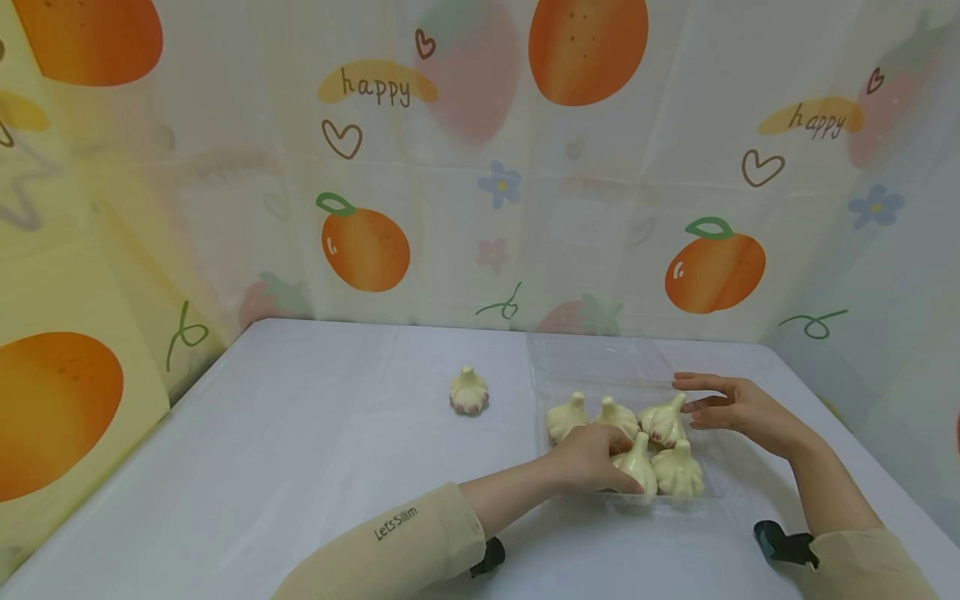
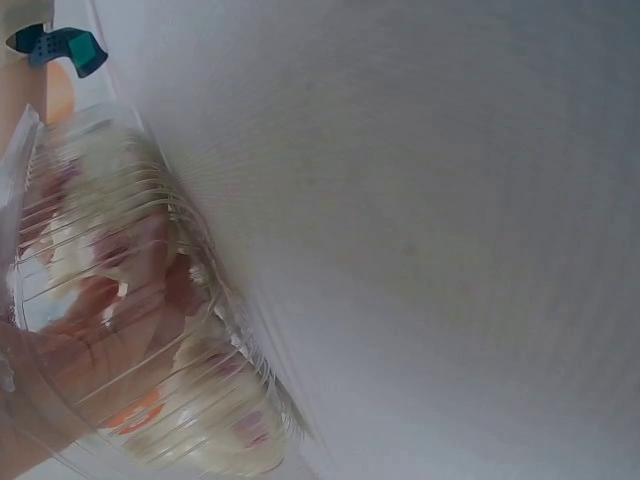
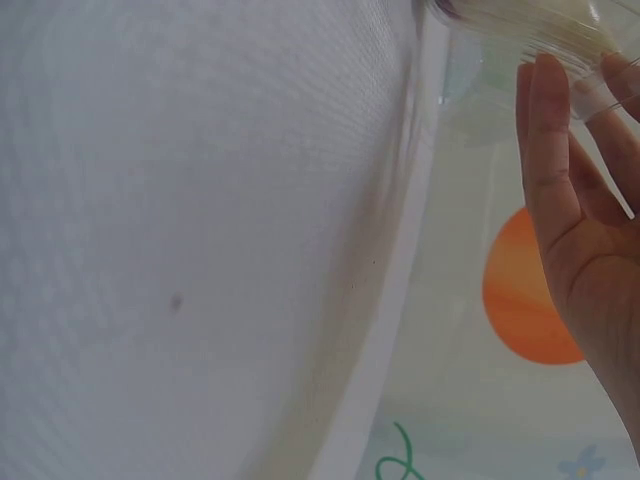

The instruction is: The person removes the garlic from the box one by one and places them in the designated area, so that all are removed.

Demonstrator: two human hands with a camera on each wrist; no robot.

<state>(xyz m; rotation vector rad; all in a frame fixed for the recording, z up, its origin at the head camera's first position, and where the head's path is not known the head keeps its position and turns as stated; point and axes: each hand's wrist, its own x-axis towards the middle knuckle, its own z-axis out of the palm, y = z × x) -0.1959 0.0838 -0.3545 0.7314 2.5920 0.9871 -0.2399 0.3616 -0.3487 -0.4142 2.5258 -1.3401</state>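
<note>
The left hand grasps a garlic in the clear box; the right hand rests flat at its 3 o'clock side. I think the box is being filled, and next is the lone garlic at 9 o'clock.

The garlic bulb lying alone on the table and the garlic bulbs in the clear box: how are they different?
The lone garlic bulb sits on the bare table, left of the clear box; the boxed garlic bulbs lie crowded together inside it. The lone bulb shows purple at its base; the boxed bulbs look mostly pale cream. No hand touches the lone bulb, while the left hand rests among the boxed ones. All have similar shape and size.
</note>
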